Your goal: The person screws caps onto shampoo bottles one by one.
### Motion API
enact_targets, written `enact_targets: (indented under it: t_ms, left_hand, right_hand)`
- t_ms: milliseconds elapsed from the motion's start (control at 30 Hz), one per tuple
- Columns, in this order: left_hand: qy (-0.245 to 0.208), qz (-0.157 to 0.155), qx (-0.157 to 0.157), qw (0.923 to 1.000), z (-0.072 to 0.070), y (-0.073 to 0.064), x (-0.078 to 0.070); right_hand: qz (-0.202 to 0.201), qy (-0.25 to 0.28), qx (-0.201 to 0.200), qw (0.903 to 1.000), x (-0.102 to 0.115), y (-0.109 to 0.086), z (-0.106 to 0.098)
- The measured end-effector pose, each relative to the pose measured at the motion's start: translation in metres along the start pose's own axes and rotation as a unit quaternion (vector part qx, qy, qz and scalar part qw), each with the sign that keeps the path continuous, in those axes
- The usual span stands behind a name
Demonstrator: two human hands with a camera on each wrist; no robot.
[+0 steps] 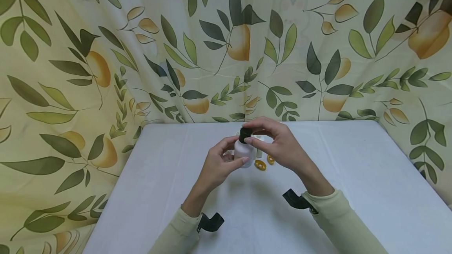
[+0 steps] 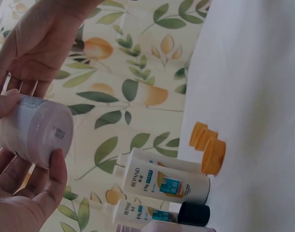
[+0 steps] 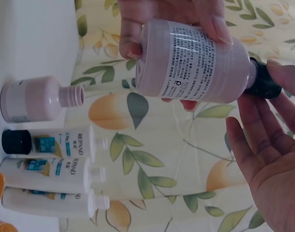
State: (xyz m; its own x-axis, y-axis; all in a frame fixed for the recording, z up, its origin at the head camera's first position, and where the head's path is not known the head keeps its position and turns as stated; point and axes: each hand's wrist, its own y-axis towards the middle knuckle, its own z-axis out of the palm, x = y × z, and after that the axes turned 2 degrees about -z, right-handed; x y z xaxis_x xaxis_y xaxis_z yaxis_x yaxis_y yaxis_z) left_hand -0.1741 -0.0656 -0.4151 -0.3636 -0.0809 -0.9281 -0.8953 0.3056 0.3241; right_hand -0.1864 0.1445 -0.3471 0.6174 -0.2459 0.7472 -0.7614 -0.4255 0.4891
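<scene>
A pale pink bottle [image 3: 195, 63] with a printed label is held up over the table by my left hand [image 1: 219, 164], fingers and thumb wrapped round its body. At its neck, my right hand [image 1: 279, 144] pinches a black cap [image 3: 264, 79] between thumb and fingers. The cap sits on the neck; whether it is threaded on cannot be told. In the left wrist view the bottle's base [image 2: 58, 133] faces the camera. On the table behind stands a second pink bottle [image 3: 36, 99], its threaded neck uncovered.
Three white REPAND bottles [image 3: 46, 175] stand uncapped beside the second pink bottle. Another black cap [image 3: 17, 141] is on the table in front of one of them. Several orange caps [image 2: 213, 155] lie nearby. A patterned curtain [image 1: 226, 50] hangs behind the white table [image 1: 159, 207].
</scene>
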Motion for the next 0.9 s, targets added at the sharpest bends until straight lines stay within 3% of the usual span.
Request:
enact_targets:
  t_ms: [900]
  left_hand:
    - [0.001, -0.002, 0.008, 1.0000, -0.0060, 0.0020, -0.0020]
  right_hand:
    - [-0.008, -0.009, 0.010, 0.9999, -0.0071, 0.0008, 0.0009]
